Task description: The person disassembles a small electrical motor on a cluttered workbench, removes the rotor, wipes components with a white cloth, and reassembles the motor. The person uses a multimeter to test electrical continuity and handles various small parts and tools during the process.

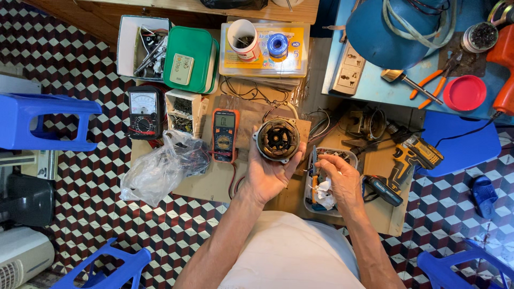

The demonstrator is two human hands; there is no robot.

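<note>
The left hand (267, 174) holds a round motor stator (277, 139) up over the middle of the cardboard sheet (209, 184) that lies on the tiled floor (80, 182). The fingers are curled round its lower rim and grip it, open face up, so the copper windings and the central bore show. Thin wires trail from it toward the sheet's far edge.

The right hand (342, 179) is just beside it, reaching into a clear plastic tray (350, 155) near the sheet's right edge. Its fingers are bent and pinched together over small parts and a crumpled white rag (324, 198); whether they actually grip something I cannot tell.

As far as can be judged, the stator is already out of its housing and stripped, and the work sits somewhere in the middle: testing or reassembly does not look finished, since the parts are loose in the tray. An orange multimeter (225, 134) lies switched on just left of the stator, its leads running under the left wrist. An analog meter (143, 111) sits at the sheet's far-left corner, with a plastic bag (155, 171) on the left edge. A cordless drill (412, 155) rests at the right edge, apart from both hands.
</note>
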